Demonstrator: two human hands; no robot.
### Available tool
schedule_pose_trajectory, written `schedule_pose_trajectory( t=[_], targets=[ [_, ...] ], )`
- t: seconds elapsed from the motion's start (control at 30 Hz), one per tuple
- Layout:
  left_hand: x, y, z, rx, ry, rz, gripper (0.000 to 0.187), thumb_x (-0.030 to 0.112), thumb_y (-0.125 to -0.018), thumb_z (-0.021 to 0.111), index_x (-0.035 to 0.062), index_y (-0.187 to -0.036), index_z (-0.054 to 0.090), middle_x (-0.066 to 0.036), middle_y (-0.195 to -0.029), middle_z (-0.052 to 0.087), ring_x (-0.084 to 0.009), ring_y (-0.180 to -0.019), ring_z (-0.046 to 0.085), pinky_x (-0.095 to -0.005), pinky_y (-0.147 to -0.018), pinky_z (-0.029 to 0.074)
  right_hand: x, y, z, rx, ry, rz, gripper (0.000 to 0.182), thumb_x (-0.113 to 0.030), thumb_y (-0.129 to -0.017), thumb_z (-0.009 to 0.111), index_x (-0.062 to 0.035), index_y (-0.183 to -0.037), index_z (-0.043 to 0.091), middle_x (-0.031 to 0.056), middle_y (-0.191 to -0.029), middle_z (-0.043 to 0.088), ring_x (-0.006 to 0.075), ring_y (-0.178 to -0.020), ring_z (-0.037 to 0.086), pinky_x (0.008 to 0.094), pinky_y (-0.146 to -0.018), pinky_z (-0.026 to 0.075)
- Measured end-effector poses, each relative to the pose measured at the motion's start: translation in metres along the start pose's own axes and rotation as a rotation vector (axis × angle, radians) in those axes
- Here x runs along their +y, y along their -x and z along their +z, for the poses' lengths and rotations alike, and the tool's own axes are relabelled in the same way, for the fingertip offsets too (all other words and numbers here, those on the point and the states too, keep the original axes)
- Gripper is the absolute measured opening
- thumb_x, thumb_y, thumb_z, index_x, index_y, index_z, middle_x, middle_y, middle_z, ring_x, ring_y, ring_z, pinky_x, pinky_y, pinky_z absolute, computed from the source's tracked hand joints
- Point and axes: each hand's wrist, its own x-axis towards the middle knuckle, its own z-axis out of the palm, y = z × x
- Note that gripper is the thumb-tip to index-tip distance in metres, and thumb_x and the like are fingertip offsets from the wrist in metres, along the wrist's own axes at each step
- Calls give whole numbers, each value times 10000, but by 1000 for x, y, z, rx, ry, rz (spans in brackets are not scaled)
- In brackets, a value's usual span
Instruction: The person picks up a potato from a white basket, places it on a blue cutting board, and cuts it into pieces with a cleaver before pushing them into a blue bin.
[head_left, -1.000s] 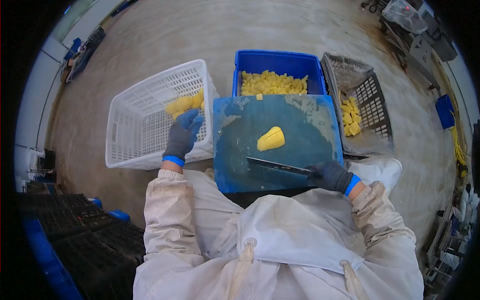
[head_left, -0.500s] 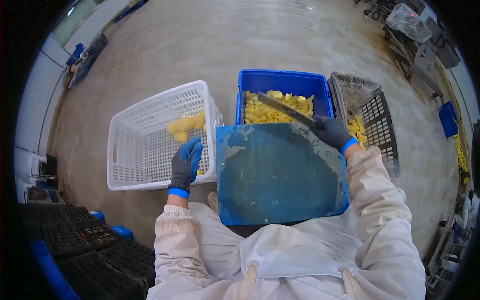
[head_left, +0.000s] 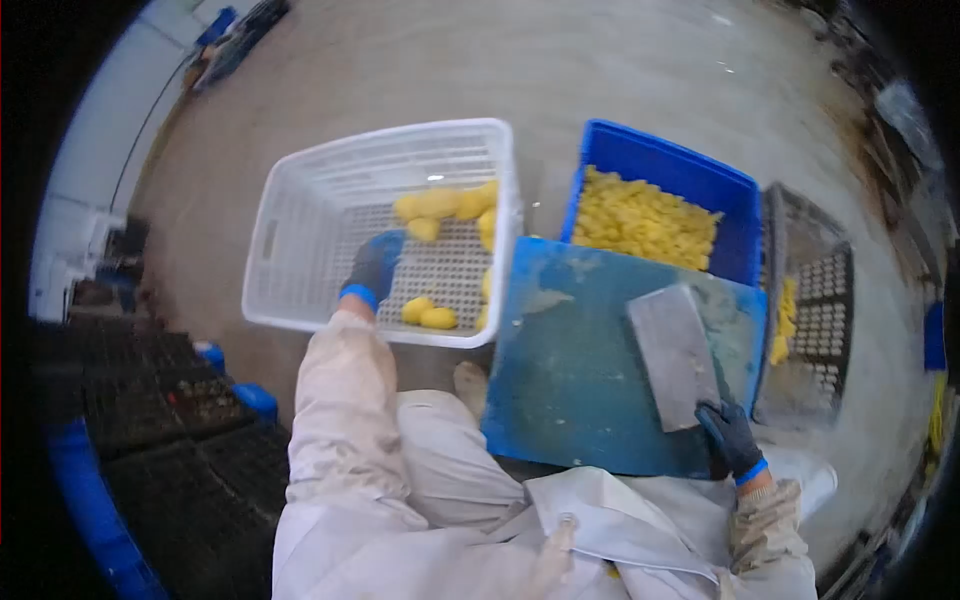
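Observation:
My left hand (head_left: 376, 266), in a dark glove with a blue wrist band, reaches over the near side of the white basket (head_left: 300, 325). Its fingers are blurred, and whether they hold anything cannot be made out. Several peeled yellow potatoes (head_left: 437, 204) lie at the basket's right side. My right hand (head_left: 731, 438) is closed round the handle end of a wide metal cleaver (head_left: 672, 355). The blade lies over the right part of the blue cutting board (head_left: 570, 400). Behind the board, yellow cut pieces (head_left: 645, 220) fill much of a blue bin (head_left: 690, 165).
A dark crate (head_left: 815, 230) with some yellow pieces stands right of the blue bin. Black crates (head_left: 180, 440) are stacked at the lower left. A shoe (head_left: 469, 388) shows between basket and board. Equipment lines the right wall.
The view has turned left. My left hand has moved into the white basket. My right hand has brought the cleaver from above the blue bin down over the board.

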Motion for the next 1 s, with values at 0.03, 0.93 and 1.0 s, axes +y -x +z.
schedule_pose_trajectory(
  t=[0.03, 0.93, 1.0],
  targets=[
    [-9, -6, 3, -91, 174, -254, 408, 85, -798, 562, 60, -1204, 539, -95, -1161, 583, -199, -986, 571, -319, -813, 486, -3, -4, 4, 21, -111, 123, 245, -130, -848, 570, -4, -1054, 618, 186, -1046, 609, 313, -964, 568, 374, -819, 455],
    [67, -27, 52, -793, 192, -299, 545, 241, -745, 708, 107, -1232, 503, -89, -1117, 578, -193, -995, 562, -311, -854, 475, 6, -15, 11, -40, -103, 203, 343, -302, -866, 584, 9, -1004, 623, 118, -805, 636, 183, -722, 597, 309, -681, 470],
    [116, -24, 9, -527, 464, -125, 527, 159, -783, 645, 70, -1269, 462, -68, -1124, 546, -171, -1034, 515, -311, -905, 426, 45, -24, 24, -6, -282, 104, 350, -334, -867, 576, -3, -964, 633, 84, -688, 617, 146, -602, 571, 291, -577, 454]
  ],
)
